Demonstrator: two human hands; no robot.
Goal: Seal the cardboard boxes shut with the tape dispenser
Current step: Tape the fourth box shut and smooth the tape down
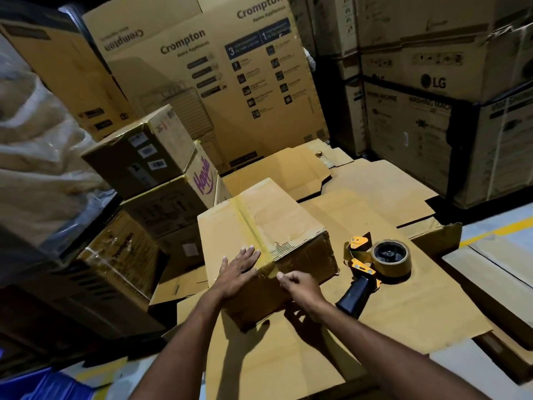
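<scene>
A brown cardboard box point(291, 223) lies on flattened cardboard, its flaps closed and a strip of yellowish tape point(251, 226) running along the top seam and over the near edge. My left hand point(238, 269) lies flat with straight fingers on the box's near top corner, beside the tape. My right hand point(300, 287) is curled at the box's front face, its fingertips pinching or pressing the tape end below the edge. The tape dispenser point(375, 267), orange frame, black handle, brown roll, lies on its side on the cardboard right of the box, in neither hand.
Flattened cardboard sheets point(403, 313) cover the floor under and behind the box. Smaller boxes point(150, 157) are stacked to the left. Tall appliance cartons point(219, 76) wall off the back and right point(432, 111). Plastic-wrapped goods point(37, 145) stand at far left.
</scene>
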